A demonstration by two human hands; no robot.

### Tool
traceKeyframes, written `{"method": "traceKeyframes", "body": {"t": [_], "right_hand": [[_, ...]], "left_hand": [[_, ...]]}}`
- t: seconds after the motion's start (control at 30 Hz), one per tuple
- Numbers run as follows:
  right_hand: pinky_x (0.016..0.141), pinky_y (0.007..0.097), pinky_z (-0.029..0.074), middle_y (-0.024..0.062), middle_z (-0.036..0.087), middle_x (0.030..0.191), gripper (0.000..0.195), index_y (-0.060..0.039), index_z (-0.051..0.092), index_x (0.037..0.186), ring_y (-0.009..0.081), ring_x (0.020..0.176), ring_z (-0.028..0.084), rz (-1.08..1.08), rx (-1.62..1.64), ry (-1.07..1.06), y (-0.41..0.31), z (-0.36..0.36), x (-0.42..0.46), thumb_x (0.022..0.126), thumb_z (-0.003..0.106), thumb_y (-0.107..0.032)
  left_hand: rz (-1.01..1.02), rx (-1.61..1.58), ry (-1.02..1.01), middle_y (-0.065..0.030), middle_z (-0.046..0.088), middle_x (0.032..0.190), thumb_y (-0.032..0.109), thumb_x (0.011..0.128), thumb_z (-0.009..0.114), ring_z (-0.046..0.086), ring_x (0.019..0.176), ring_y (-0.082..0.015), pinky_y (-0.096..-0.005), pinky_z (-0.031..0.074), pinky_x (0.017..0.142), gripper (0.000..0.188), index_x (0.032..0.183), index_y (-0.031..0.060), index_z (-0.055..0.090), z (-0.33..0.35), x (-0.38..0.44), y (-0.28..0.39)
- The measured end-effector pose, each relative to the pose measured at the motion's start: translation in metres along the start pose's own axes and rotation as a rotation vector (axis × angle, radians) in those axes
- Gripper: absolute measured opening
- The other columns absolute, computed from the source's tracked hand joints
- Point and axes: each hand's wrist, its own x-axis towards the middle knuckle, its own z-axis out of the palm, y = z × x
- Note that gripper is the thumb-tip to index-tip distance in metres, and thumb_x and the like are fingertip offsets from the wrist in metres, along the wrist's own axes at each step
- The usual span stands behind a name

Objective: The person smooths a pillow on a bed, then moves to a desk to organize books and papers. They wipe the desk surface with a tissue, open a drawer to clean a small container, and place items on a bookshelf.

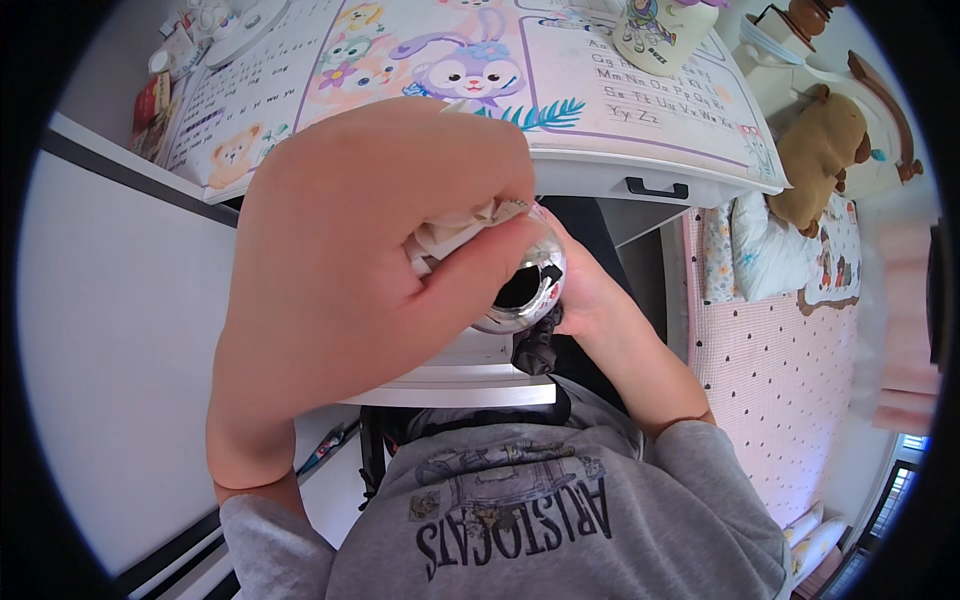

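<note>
My left hand (375,225) is large in the middle of the view, closed around a crumpled white tissue or paper (457,232) that shows between its fingers and thumb. Its thumb reaches to a shiny silver, rounded container (525,307), which has a dark opening and pink and red markings on its side. From the right, my right hand (581,281) holds this container; most of its fingers are hidden behind it. A crinkled black piece (536,350), perhaps a strap or plastic, hangs under the container.
A white desk (585,176) with a printed mat lies ahead, bearing a cream bottle (664,34) at the right. Below the hands, a white drawer or shelf edge (450,394) crosses near my shirt. A bed with pink bedding (765,375) and a brown plush toy (817,150) stand at right.
</note>
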Motion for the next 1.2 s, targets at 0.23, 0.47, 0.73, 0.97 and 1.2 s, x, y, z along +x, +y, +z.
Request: {"method": "traceKeyframes", "body": {"t": [0.23, 0.47, 0.73, 0.97, 1.2], "right_hand": [[0.037, 0.0173, 0.027, 0.0011, 0.064, 0.083, 0.046, -0.0122, 0.062, 0.118, 0.0033, 0.048, 0.045, 0.037, 0.059, -0.023, -0.001, -0.004, -0.005, 0.109, 0.041, -0.052], [0.038, 0.0191, 0.028, 0.0014, 0.063, 0.08, 0.052, -0.011, 0.063, 0.111, 0.0048, 0.047, 0.041, 0.134, 0.181, -0.075, 0.003, -0.018, -0.006, 0.108, 0.037, -0.056], [0.039, 0.0214, 0.029, 0.0153, 0.062, 0.086, 0.067, 0.0016, 0.06, 0.114, 0.0092, 0.047, 0.04, 0.218, 0.386, -0.203, 0.005, -0.023, -0.003, 0.104, 0.043, -0.062], [0.04, 0.0217, 0.028, 0.0022, 0.056, 0.072, 0.074, 0.0036, 0.06, 0.118, 0.0068, 0.047, 0.038, 0.201, 0.278, -0.203, 0.005, -0.018, -0.007, 0.105, 0.035, -0.065], [0.04, 0.0213, 0.028, 0.0032, 0.057, 0.073, 0.069, 0.0006, 0.06, 0.113, 0.0068, 0.046, 0.039, 0.186, 0.288, 0.025, 0.006, -0.012, -0.011, 0.107, 0.033, -0.063]], "left_hand": [[-0.048, -0.025, -0.075, -0.0075, 0.062, 0.072, 0.006, 0.076, 0.073, 0.056, 0.067, -0.0207, -0.0322, 0.042, 0.063, 0.011, 0.08, 0.0009, 0.065, 0.006, 0.01, -0.002], [-0.048, -0.015, -0.097, -0.0083, 0.062, 0.074, 0.008, 0.077, 0.074, 0.058, 0.068, -0.0224, -0.0326, 0.044, 0.065, 0.013, 0.081, 0.0015, 0.064, 0.015, 0.016, -0.008], [-0.2, -0.197, -0.256, -0.0048, 0.06, 0.074, 0.012, 0.081, 0.074, 0.056, 0.07, -0.0155, -0.0305, 0.044, 0.066, 0.013, 0.083, 0.0028, 0.065, 0.018, 0.026, -0.032], [-0.142, -0.346, -0.435, -0.0031, 0.061, 0.075, 0.012, 0.083, 0.074, 0.056, 0.073, -0.0137, -0.0285, 0.044, 0.068, 0.012, 0.084, 0.0031, 0.066, 0.019, 0.043, -0.051], [-0.108, -0.354, -0.434, -0.0027, 0.061, 0.076, 0.011, 0.081, 0.075, 0.057, 0.073, -0.0135, -0.0282, 0.044, 0.068, 0.012, 0.083, 0.0038, 0.066, 0.023, 0.041, -0.05]]}}
